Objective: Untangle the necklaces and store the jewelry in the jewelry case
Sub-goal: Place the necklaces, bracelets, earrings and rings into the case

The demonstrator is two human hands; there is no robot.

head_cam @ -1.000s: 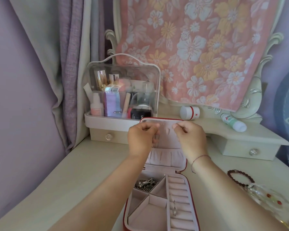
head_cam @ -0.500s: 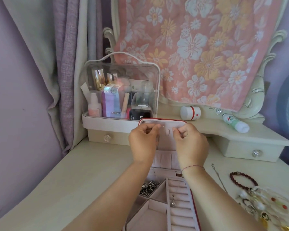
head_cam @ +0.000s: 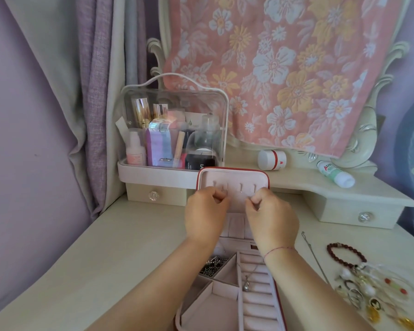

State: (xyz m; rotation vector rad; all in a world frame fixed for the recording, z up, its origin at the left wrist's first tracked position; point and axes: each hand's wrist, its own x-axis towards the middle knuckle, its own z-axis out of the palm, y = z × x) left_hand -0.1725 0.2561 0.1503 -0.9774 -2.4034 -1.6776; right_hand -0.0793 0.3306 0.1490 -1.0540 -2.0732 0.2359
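1. Readable stuff first: the white tube [head_cam: 335, 174] lying on the shelf says "ADI…" in red, and the rest is cut off. The black box [head_cam: 198, 162] in the clear organizer [head_cam: 172, 103] shows "LA". The white jar [head_cam: 271, 160] has a red band.
2. The jewelry case [head_cam: 232, 177] sits open on the cream dressing table [head_cam: 105, 259], lid upright in front of the organizer.
3. The left hand [head_cam: 206, 216] and right hand [head_cam: 271, 218] are up at the lid's hooks, thumb and forefinger pinched on the necklace [head_cam: 246, 284]. Its fine chain barely shows, and the teardrop pendant lies on the ring rolls.
4. Dark tangled chains [head_cam: 214, 265] fill an upper-left compartment.
5. Right of the case: a thin metal pin [head_cam: 314, 256], a brown beaded bracelet [head_cam: 344, 255] and a glittery heap of rings [head_cam: 363, 290].
6. The lining looks soft pale pink with a red edge.
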